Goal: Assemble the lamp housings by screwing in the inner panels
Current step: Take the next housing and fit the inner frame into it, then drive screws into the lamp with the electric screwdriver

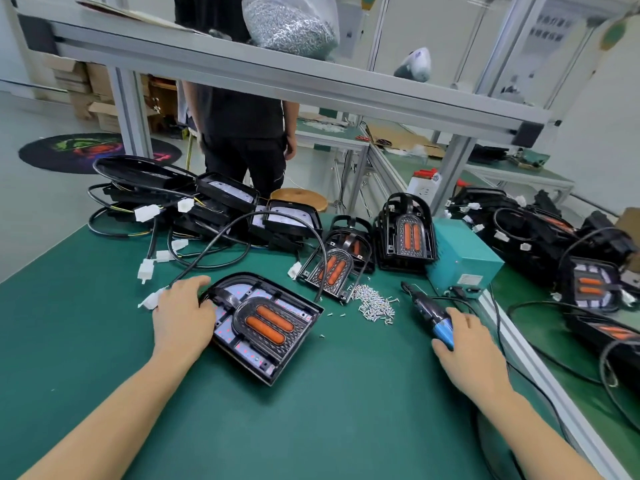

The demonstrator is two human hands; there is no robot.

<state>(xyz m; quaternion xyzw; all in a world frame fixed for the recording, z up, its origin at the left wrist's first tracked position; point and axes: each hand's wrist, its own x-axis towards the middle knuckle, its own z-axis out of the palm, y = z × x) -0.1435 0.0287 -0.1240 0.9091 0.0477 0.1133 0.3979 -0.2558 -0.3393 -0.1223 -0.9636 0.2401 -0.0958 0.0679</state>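
A black lamp housing lies on the green mat in front of me, with an inner panel bearing two orange strips set in it. My left hand rests on the housing's left edge and grips it by the cable end. My right hand grips the blue handle of an electric screwdriver that lies on the mat, its tip pointing away to the upper left. Between the two sits a small heap of silver screws.
Loose inner panels and a stack of them stand behind the screws. Housings with cables are piled at the back left and right. A teal power box sits right. A person stands beyond the bench.
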